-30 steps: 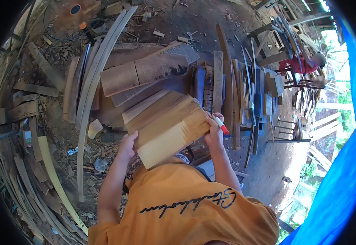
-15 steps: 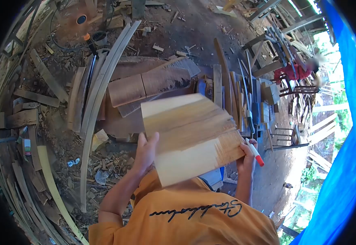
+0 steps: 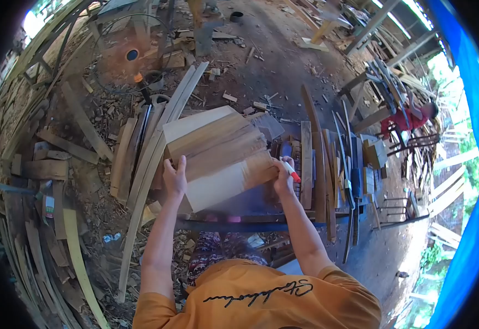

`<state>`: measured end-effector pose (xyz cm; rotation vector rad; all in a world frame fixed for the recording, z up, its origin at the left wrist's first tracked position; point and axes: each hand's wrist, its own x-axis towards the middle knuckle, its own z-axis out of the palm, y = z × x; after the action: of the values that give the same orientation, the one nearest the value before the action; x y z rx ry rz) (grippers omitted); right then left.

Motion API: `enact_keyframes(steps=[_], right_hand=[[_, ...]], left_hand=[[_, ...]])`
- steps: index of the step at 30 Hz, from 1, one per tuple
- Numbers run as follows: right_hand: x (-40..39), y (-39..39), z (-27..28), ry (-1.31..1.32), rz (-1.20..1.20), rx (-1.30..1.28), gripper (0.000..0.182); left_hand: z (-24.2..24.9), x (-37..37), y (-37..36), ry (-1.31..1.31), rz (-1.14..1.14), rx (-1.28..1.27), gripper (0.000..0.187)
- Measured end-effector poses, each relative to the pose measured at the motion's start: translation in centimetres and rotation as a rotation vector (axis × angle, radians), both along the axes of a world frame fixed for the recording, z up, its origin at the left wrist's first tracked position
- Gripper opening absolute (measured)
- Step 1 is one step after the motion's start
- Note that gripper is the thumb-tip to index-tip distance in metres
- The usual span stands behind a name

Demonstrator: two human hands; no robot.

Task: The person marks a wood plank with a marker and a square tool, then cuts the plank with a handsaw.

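Note:
A wide wooden board (image 3: 213, 149), pale along two edges with a brown band across its middle and a ragged right end, is held tilted over the workbench. My left hand (image 3: 175, 178) grips its left edge, thumb pointing up. On the opposite side, my right hand (image 3: 283, 176) pinches the board's right corner. A white marker with a red end (image 3: 292, 172) is also tucked in the right hand's fingers, sticking out to the right. The board hides most of the curved boards beneath it.
Long bent planks (image 3: 150, 159) lean to my left. Upright slats (image 3: 319, 170) crowd the bench's right side. Wood scraps (image 3: 47, 170) cover the ground at far left. A person in red (image 3: 409, 120) sits at upper right near a blue tarp (image 3: 459, 230).
Both hands have carried the board forward, away from my chest, and slightly left, stretching my arms out. The view has shifted, so the bench front and patterned legwear now show.

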<state>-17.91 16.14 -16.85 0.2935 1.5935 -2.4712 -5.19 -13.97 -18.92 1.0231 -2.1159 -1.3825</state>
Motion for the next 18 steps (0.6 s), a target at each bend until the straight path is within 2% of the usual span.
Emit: enact_keyframes(steps=[1,3,5,8,11,13,15,17,18], right_hand=[[0.3,-0.5,0.0,-0.008,-0.04,0.045,0.035],[0.7,-1.0,-0.4,-0.027,-0.09,0.054,0.036],[0.4,-1.1,-1.1,0.046,-0.12,0.178,0.036],[0.3,-1.3,-2.4,0.086,-0.213,0.167,0.03],[1.8,-1.4,-1.0,0.077,-0.15,0.087,0.027],[2.7,-1.4,0.3,0.11,-0.125,0.154,0.025],[3.0,-0.8,0.2,0.121,-0.131,0.153,0.023],[3.2,0.3,0.4,0.103,-0.081,0.388,0.02],[3.1,1.2,-0.8,0.198,-0.086,0.48,0.022]], left_hand=[[-0.3,-0.1,-0.5,-0.005,-0.025,0.003,0.054],[-0.9,-0.3,-1.1,-0.113,0.006,-0.223,0.056],[-0.8,-0.4,-1.8,-0.114,-0.046,-0.245,0.058],[-1.2,-0.3,-3.4,-0.172,-0.162,-0.268,0.058],[-2.2,-0.3,-4.4,-0.182,-0.209,-0.294,0.058],[-2.1,-0.6,-4.6,-0.357,-0.156,-0.195,0.059],[-3.7,-0.9,-5.3,-0.314,-0.139,-0.187,0.06],[-4.0,-1.1,-5.6,-0.27,-0.121,-0.173,0.061],[-3.8,-1.2,-5.5,-0.303,-0.101,-0.154,0.062]])
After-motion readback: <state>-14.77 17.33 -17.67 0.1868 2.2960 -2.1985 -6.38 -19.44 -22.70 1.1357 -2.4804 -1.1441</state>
